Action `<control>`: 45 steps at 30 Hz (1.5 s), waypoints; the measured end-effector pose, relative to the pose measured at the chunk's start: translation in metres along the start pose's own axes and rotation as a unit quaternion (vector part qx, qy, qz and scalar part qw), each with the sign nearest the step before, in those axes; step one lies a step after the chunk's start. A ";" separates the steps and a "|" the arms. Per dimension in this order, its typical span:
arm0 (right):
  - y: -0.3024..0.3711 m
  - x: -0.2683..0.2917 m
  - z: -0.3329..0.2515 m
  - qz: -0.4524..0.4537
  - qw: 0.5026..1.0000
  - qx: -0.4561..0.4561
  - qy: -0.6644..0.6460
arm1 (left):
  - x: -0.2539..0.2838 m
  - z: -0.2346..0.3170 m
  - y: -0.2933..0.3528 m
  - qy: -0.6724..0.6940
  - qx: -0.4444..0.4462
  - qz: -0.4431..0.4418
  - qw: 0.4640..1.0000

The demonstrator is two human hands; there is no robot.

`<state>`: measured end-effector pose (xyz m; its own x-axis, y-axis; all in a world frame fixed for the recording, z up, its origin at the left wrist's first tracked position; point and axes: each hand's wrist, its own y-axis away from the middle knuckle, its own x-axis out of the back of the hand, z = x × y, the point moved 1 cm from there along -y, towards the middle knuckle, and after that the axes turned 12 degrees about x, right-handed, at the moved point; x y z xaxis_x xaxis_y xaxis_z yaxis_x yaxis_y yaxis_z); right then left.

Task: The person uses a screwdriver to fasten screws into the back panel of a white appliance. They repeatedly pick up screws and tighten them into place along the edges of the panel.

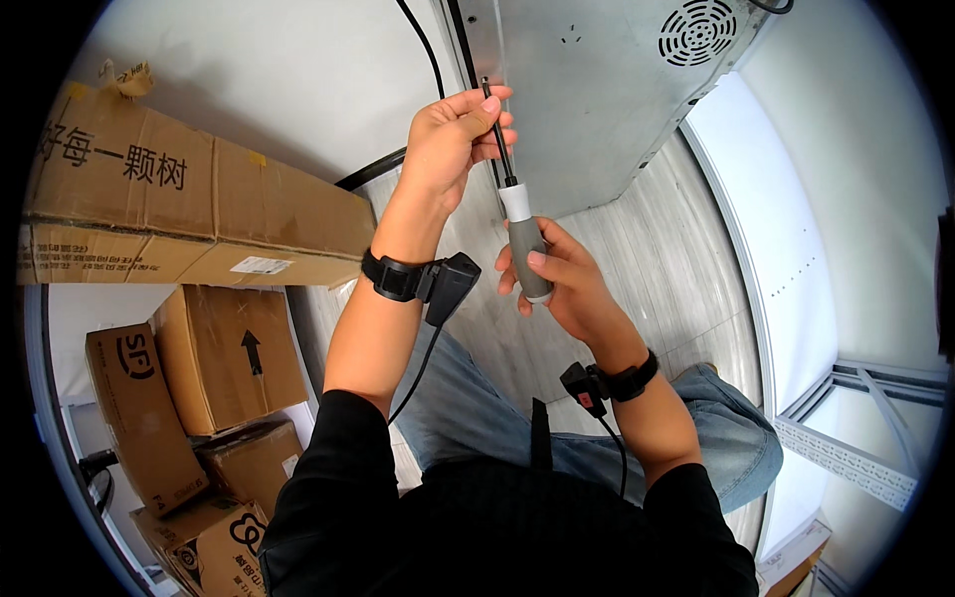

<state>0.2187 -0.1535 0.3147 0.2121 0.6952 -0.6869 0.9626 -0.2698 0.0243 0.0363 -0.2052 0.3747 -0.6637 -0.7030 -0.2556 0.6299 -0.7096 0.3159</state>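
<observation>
Clasped in the right hand (572, 279), a screwdriver (527, 254) points up and slightly left, while the left hand (453, 139) pinches its shaft near the tip, thumb and fingers together on it. They meet before a metal cabinet (587, 119), above a pale, wood-patterned floor (686, 239). Brown cardboard boxes (219, 338) are stacked at left beside a white wall (269, 70). Some right-hand fingers are hidden behind the handle; the tip's shape is hard to make out, and the upper edge cuts off the cabinet. The shaft is thin and black, the handle rounded, grey and white; the cabinet's round vent (696, 33) is slotted.
</observation>
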 end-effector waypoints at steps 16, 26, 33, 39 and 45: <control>0.016 0.001 -0.003 0.044 0.998 -0.014 0.046 | 0.001 -0.006 0.010 0.022 -0.011 -0.052 0.998; 0.059 0.046 -0.099 0.067 0.982 -0.092 0.150 | -0.052 -0.048 0.012 0.161 -0.031 -0.109 0.980; 0.105 0.138 -0.202 0.096 0.976 -0.079 0.177 | -0.165 -0.093 -0.025 0.232 0.035 -0.157 0.959; 0.167 0.251 -0.241 0.153 0.976 -0.038 0.148 | -0.279 -0.154 -0.085 0.157 0.101 -0.212 0.959; 0.226 0.385 -0.233 0.224 0.974 0.013 0.023 | -0.388 -0.234 -0.148 0.007 0.163 -0.246 0.955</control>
<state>0.5568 0.2087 0.2248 0.6173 0.5330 -0.5787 0.7677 -0.5692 0.2946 0.2945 0.1611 0.2134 -0.8403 -0.2898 -0.4581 0.0820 -0.9033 0.4211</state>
